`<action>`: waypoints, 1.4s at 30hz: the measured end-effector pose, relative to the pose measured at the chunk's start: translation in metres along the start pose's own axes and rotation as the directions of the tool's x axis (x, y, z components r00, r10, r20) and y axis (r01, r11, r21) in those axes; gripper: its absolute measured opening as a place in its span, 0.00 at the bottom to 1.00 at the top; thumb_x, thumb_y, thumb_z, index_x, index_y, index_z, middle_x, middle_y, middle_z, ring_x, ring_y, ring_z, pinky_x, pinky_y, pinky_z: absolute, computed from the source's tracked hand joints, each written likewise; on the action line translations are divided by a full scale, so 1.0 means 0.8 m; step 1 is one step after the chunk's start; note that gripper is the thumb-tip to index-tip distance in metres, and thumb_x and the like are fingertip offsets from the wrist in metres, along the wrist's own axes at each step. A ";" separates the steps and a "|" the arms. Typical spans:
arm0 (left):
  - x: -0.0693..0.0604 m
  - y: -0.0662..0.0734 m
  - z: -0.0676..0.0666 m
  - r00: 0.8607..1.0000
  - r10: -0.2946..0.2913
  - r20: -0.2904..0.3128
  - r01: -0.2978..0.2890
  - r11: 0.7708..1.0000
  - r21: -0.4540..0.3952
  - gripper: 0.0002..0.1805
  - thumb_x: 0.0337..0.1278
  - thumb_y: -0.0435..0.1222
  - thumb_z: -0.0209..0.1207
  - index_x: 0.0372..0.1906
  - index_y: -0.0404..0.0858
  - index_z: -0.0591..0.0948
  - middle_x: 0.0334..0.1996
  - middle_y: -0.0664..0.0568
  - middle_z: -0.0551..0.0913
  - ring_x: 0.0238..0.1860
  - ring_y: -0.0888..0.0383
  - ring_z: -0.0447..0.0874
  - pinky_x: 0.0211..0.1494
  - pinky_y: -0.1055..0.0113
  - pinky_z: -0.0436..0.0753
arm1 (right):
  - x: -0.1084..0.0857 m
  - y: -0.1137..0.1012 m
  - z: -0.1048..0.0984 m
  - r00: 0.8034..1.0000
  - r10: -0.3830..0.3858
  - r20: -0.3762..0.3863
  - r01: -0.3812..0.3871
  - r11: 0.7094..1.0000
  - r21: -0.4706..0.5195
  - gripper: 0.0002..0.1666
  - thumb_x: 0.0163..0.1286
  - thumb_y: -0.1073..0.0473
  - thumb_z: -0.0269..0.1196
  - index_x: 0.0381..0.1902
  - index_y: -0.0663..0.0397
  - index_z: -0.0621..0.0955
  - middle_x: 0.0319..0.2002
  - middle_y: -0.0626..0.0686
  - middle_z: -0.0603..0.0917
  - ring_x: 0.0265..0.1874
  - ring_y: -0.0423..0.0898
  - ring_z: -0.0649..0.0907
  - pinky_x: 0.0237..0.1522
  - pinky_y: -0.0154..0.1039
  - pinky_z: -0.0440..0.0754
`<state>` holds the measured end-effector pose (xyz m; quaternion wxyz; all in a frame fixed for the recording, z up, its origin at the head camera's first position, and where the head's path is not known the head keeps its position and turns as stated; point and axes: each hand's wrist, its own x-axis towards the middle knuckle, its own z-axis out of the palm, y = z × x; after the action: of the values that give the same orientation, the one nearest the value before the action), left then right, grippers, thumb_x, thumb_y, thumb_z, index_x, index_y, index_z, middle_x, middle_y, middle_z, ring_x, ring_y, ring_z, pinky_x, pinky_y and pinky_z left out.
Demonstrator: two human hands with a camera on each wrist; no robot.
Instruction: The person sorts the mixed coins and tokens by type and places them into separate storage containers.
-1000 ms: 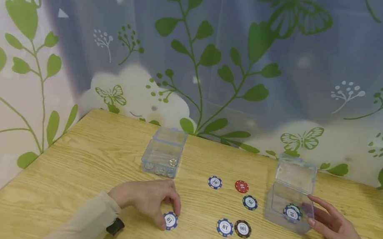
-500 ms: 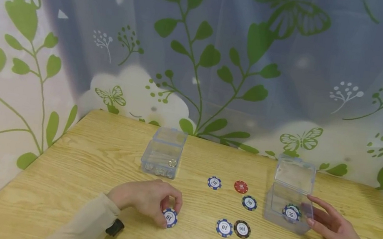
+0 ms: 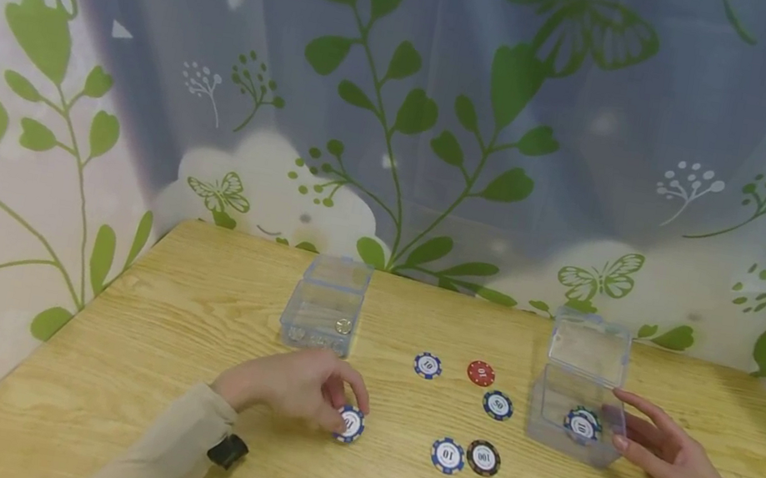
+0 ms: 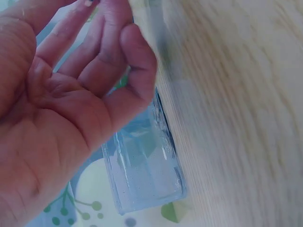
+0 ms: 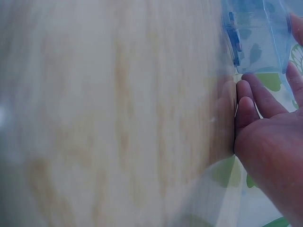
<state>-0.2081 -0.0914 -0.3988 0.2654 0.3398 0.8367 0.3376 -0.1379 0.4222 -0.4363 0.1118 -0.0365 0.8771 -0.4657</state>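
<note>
My left hand (image 3: 298, 385) pinches a blue-rimmed poker chip marked 10 (image 3: 350, 428) between thumb and fingers, over the table's near left part. In the left wrist view the palm and curled fingers show, but the chip is almost wholly out of frame. My right hand (image 3: 679, 466) touches the right side of a clear plastic box (image 3: 546, 423) with thumb and fingers fairly straight. That box has its lid (image 3: 590, 350) raised, and chips (image 3: 582, 426) are seen in it. In the right wrist view, fingers (image 5: 267, 101) lie beside the box's wall.
Between the boxes lie a red chip (image 3: 481, 374), a dark blue 50 chip (image 3: 497, 405), a black 100 chip (image 3: 484, 458) and two blue 10 chips (image 3: 448, 455). Another clear box (image 3: 321, 313), lid raised, holds coin-like pieces at back left. A patterned curtain (image 3: 428, 153) hangs behind the table.
My left hand has lifted the blue chip slightly and shifted it a little away from the table's front and to the right. My right hand stays at the box.
</note>
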 end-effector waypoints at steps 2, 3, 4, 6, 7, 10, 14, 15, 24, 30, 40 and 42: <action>0.002 -0.001 -0.001 1.000 0.012 -0.028 -0.014 0.999 -0.043 0.13 0.55 0.34 0.72 0.43 0.55 0.88 0.31 0.60 0.84 0.34 0.65 0.82 0.40 0.70 0.82 | 0.000 0.000 0.000 1.000 0.001 0.000 -0.001 1.000 0.000 0.37 0.83 0.52 0.52 0.83 0.41 0.52 0.77 0.76 0.57 0.53 0.09 0.66 0.45 0.24 0.77; 0.002 -0.001 -0.002 0.999 0.019 -0.041 -0.022 0.997 -0.070 0.14 0.55 0.34 0.72 0.43 0.55 0.87 0.31 0.59 0.84 0.34 0.64 0.84 0.40 0.69 0.82 | 0.000 0.000 0.000 1.000 0.001 -0.001 -0.001 1.000 -0.001 0.37 0.83 0.52 0.52 0.83 0.41 0.52 0.76 0.76 0.57 0.53 0.09 0.66 0.46 0.24 0.77; 0.003 0.000 -0.003 0.998 0.026 -0.053 -0.031 0.995 -0.098 0.14 0.56 0.33 0.71 0.44 0.54 0.87 0.31 0.58 0.84 0.34 0.63 0.85 0.41 0.69 0.83 | 0.000 0.000 0.000 1.000 0.001 -0.002 -0.001 1.000 -0.002 0.37 0.83 0.52 0.52 0.83 0.41 0.52 0.76 0.76 0.57 0.53 0.10 0.66 0.46 0.24 0.77; 0.003 0.001 -0.004 0.996 0.035 -0.079 -0.046 0.989 -0.142 0.14 0.57 0.33 0.70 0.46 0.53 0.87 0.33 0.57 0.85 0.36 0.61 0.86 0.44 0.67 0.84 | 0.000 0.000 0.000 1.000 -0.001 -0.004 0.001 1.000 -0.004 0.37 0.83 0.52 0.52 0.83 0.41 0.52 0.76 0.76 0.58 0.54 0.10 0.66 0.46 0.24 0.77; 0.003 0.001 -0.005 0.995 0.039 -0.091 -0.054 0.985 -0.162 0.14 0.58 0.33 0.70 0.47 0.53 0.87 0.33 0.56 0.85 0.38 0.61 0.87 0.46 0.67 0.85 | 0.000 0.000 0.000 1.000 -0.002 -0.005 0.002 1.000 -0.004 0.37 0.83 0.52 0.52 0.83 0.41 0.52 0.76 0.76 0.58 0.54 0.10 0.66 0.46 0.24 0.77; 0.005 0.002 -0.006 0.992 0.042 -0.122 -0.066 0.977 -0.204 0.15 0.59 0.34 0.68 0.50 0.52 0.86 0.36 0.55 0.86 0.40 0.59 0.88 0.48 0.66 0.85 | 0.000 0.000 0.000 1.000 -0.006 -0.005 0.006 1.000 -0.005 0.37 0.83 0.52 0.52 0.83 0.41 0.52 0.76 0.76 0.58 0.54 0.10 0.67 0.46 0.24 0.77; 0.009 0.003 -0.006 0.985 0.045 -0.165 -0.086 0.965 -0.247 0.16 0.59 0.34 0.69 0.52 0.50 0.86 0.38 0.53 0.88 0.42 0.58 0.89 0.49 0.65 0.86 | 0.000 0.002 0.000 1.000 -0.008 -0.008 0.008 1.000 -0.010 0.37 0.83 0.52 0.52 0.83 0.40 0.52 0.76 0.70 0.62 0.54 0.10 0.67 0.46 0.24 0.78; 0.010 0.003 -0.006 0.984 0.049 -0.174 -0.093 0.962 -0.258 0.16 0.59 0.34 0.69 0.52 0.50 0.86 0.38 0.53 0.88 0.42 0.57 0.89 0.49 0.65 0.86 | 0.000 0.002 -0.001 1.000 -0.009 -0.009 0.009 1.000 -0.013 0.37 0.83 0.52 0.52 0.83 0.40 0.53 0.75 0.68 0.63 0.54 0.10 0.67 0.46 0.24 0.78; 0.026 0.015 -0.004 0.972 0.050 -0.229 -0.116 0.950 -0.288 0.16 0.59 0.37 0.70 0.52 0.51 0.86 0.39 0.52 0.88 0.42 0.57 0.90 0.49 0.63 0.87 | -0.001 0.002 -0.001 1.000 -0.015 -0.017 0.014 1.000 -0.024 0.37 0.83 0.53 0.52 0.83 0.40 0.53 0.76 0.72 0.61 0.54 0.11 0.67 0.46 0.24 0.78; 0.040 0.025 0.000 0.971 0.070 -0.227 -0.137 0.945 -0.296 0.16 0.59 0.38 0.71 0.52 0.51 0.86 0.40 0.52 0.88 0.42 0.58 0.90 0.49 0.64 0.86 | -0.001 0.001 0.000 1.000 -0.018 -0.020 0.017 0.999 -0.031 0.37 0.83 0.53 0.53 0.83 0.41 0.53 0.75 0.65 0.65 0.55 0.11 0.68 0.46 0.24 0.77; 0.059 0.046 0.008 0.976 0.096 -0.196 -0.155 0.938 -0.311 0.16 0.60 0.35 0.70 0.52 0.50 0.86 0.40 0.54 0.89 0.42 0.60 0.89 0.50 0.67 0.86 | 0.001 -0.001 -0.001 1.000 -0.017 0.004 0.017 1.000 0.003 0.38 0.83 0.53 0.53 0.83 0.40 0.51 0.77 0.76 0.57 0.54 0.10 0.67 0.46 0.23 0.77; 0.063 0.047 0.011 0.978 0.088 -0.189 -0.145 0.939 -0.312 0.16 0.59 0.36 0.70 0.51 0.52 0.86 0.40 0.55 0.89 0.43 0.61 0.89 0.51 0.69 0.86 | 0.001 0.000 -0.002 1.000 -0.020 0.009 0.020 1.000 0.011 0.38 0.83 0.53 0.53 0.83 0.40 0.52 0.77 0.76 0.56 0.55 0.10 0.66 0.46 0.23 0.77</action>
<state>-0.2191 -0.0297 -0.3869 0.2237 0.3103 0.7681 0.5136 -0.1390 0.4235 -0.4353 0.1113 -0.0467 0.8735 -0.4716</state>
